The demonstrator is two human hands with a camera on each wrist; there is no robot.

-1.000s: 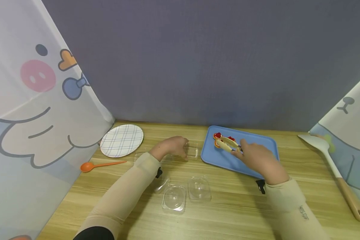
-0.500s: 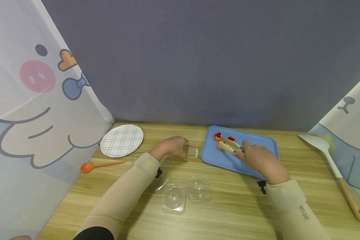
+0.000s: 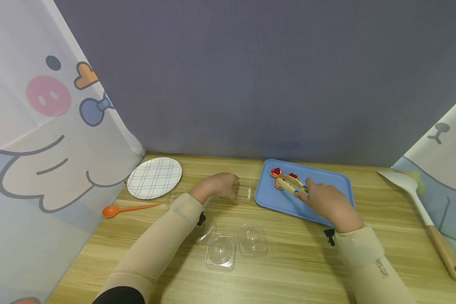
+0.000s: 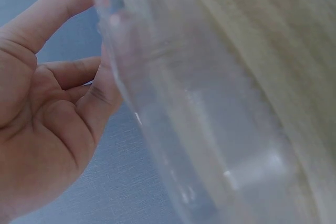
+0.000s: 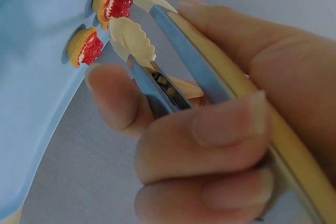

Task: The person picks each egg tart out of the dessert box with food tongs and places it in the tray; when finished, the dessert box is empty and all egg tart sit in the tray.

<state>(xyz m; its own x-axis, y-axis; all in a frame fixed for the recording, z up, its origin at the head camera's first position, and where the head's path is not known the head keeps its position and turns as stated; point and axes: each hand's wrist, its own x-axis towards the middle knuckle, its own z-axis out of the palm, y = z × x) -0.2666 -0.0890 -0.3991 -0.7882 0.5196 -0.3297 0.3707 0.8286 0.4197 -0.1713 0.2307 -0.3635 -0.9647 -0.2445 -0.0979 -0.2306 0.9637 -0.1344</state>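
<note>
My right hand (image 3: 324, 199) grips a pair of tongs (image 3: 291, 184) with cream-coloured scalloped tips. The tips are down among three small berry tarts on the blue tray (image 3: 264, 198). One tart (image 3: 276, 172) sits at the back left; the other two lie close to the tips. In the right wrist view, a tip touches or nearly touches one tart (image 5: 113, 4), while a second tart (image 5: 85, 48) lies apart. Left of the tray, my left hand (image 3: 220, 185) holds the edge of a clear plastic container (image 3: 244, 191), pinched between thumb and fingers in the left wrist view.
Clear domed plastic pieces (image 3: 220, 250) lie on the wooden table nearer me. At the left are a checked plate (image 3: 154, 178) and an orange spoon (image 3: 111, 211). A white spatula (image 3: 419, 202) with a wooden handle lies far right. A grey panel (image 3: 228, 84) stands behind.
The tong tips have shifted slightly right and toward me, and the nearest tart has moved slightly the same way. My left hand and its container have stayed put.
</note>
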